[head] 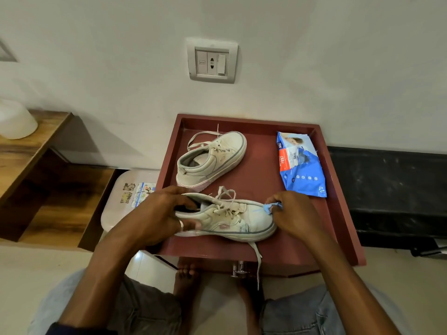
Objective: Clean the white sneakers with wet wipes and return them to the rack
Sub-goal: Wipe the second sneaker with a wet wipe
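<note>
Sneaker (238,220) at front of red table (262,172), toe rightward, one lace hanging over the edge. Left grip (158,213) curled round its heel end, fingers reaching into the opening. Right grip (296,213) pinching a blue wipe (271,208) against the toe top. Second sneaker (212,158) further back, untouched, toe toward the wall. Wipes pack (301,165) flat at right rear, apart from both.

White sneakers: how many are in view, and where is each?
2. The far sneaker lies at the back of the red tray, untouched. The near sneaker is at the front, gripped by the left hand, while the right hand pinches a blue wipe at its toe.
</note>
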`<state>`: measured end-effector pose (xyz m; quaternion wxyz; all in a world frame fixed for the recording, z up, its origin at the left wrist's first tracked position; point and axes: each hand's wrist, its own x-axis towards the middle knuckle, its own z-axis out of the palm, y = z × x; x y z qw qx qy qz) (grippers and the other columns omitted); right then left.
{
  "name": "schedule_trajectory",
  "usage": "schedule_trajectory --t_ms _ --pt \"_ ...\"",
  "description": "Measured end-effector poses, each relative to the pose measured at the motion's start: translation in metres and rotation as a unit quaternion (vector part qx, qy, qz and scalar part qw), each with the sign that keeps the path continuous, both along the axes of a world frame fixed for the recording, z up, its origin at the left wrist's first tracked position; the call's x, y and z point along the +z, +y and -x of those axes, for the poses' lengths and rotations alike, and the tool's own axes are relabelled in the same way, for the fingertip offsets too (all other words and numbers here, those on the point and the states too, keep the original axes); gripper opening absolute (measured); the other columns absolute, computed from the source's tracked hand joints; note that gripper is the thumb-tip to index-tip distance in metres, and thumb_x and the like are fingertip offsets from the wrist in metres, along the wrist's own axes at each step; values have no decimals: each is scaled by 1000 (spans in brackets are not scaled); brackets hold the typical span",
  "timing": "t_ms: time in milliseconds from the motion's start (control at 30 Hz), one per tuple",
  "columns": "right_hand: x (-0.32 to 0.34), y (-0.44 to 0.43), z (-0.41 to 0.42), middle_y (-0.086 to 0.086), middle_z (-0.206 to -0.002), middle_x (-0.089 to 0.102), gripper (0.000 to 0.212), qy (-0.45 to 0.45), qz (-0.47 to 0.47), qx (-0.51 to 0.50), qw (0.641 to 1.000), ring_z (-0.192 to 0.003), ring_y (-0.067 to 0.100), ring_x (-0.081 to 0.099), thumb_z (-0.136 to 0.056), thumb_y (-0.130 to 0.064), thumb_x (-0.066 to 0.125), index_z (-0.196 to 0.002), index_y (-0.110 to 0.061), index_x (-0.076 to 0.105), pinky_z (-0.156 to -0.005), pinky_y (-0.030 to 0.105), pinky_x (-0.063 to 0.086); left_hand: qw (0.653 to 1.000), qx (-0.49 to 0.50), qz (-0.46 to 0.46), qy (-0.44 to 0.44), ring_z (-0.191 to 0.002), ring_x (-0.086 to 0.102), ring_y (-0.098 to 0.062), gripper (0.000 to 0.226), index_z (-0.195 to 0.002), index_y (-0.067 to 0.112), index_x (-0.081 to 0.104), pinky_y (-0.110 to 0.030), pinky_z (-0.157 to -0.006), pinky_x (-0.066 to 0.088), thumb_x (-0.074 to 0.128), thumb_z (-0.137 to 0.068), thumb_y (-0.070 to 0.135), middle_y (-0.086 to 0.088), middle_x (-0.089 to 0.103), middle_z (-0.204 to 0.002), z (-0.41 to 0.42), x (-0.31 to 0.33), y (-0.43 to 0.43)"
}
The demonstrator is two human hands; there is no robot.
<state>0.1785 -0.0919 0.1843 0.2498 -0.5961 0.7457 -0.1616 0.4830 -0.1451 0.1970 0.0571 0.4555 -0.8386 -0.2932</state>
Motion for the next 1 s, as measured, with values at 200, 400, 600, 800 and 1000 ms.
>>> schedule_trajectory --t_ms 200,400,600,800,1000 --pt "6 10 -19 -5 -86 68 17 21 150 83 985 -78 10 60 -79 -3 63 -79 -16 74 -69 30 50 983 -4 111 -149 -151 17 -22 106 -136 36 61 -50 -122 23 42 -55 101 5 25 -164 32 -1 13" --pt "-7 10 -38 -4 -84 62 22 107 79 175 976 -80 14 56 -78 -3 56 -77 -16 72 -60 37 49 977 9 101 -187 -131 38 -20 78 -144 23 52 -35 -98 52 69 -81 65 3 29 -154 43 -7 18" --pt "1 12 -9 1 -77 68 14 120 75 69 988 -71 20 63 -79 -15 61 -76 -17 75 -61 34 50 979 11 100 -180 -119 40 -15 70 -139 23 58 -31 -91 52 72 -81 59 5 40 -140 45 -6 16" --pt "-13 8 -24 0 -83 62 20 146 57 136 978 -78 24 61 -71 4 55 -73 -12 68 -58 36 49 980 29 92 -175 -113 42 -13 63 -129 19 65 -29 -84 53 72 -81 60 7 45 -135 45 -4 16" --pt "10 20 3 -1 -93 73 17 83 39 92 991 -84 17 66 -83 -13 64 -91 -16 79 -76 35 53 982 35 93 -163 -106 38 -10 57 -127 21 67 -28 -80 52 72 -83 56 6 46 -129 44 -7 14"
